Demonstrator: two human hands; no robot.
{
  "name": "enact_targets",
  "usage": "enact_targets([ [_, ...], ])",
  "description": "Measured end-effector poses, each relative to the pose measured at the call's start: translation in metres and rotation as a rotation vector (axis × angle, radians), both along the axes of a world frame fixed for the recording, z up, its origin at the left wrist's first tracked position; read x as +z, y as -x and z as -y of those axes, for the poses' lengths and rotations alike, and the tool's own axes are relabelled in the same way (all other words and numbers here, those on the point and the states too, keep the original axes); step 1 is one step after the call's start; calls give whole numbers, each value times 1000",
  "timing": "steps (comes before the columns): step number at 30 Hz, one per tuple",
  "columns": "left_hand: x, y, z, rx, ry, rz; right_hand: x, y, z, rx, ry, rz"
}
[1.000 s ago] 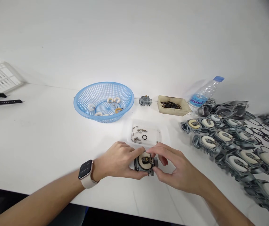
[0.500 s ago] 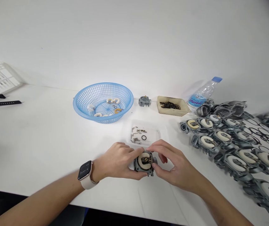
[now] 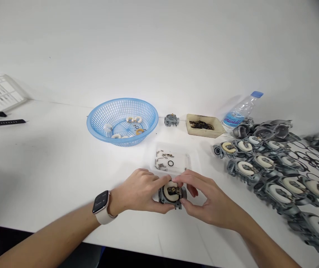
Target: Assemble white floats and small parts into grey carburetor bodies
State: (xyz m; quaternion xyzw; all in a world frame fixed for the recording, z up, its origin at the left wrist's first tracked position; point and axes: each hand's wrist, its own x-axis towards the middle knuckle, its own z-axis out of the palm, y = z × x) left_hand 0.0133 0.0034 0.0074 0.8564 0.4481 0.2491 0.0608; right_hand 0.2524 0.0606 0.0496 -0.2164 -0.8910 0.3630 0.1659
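A grey metal carburetor body with a cream float on top rests on the white table near the front edge. My left hand, a smartwatch on its wrist, grips the body from the left. My right hand pinches its right side, thumb below and fingertips on the float's top edge. Just behind the hands lies a clear shallow tray with several small pins and a black O-ring.
A blue mesh basket with cream floats stands behind, then a lone carburetor, a beige dish of black rings and a lying water bottle. Several carburetor bodies and loose O-rings fill the right. A black strap lies far left.
My right fingers have shifted slightly on the float's top edge. The carburetor body and my left hand stay in place.
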Motion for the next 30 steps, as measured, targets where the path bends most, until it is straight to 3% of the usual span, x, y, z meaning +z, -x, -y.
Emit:
enact_targets([
  [12, 0, 1, -1, -8, -16, -3, 0, 3, 0, -31, -78, -35],
  [30, 2, -1, 1, 4, 8, 12, 0, 1, -1, -10, -45, -17],
])
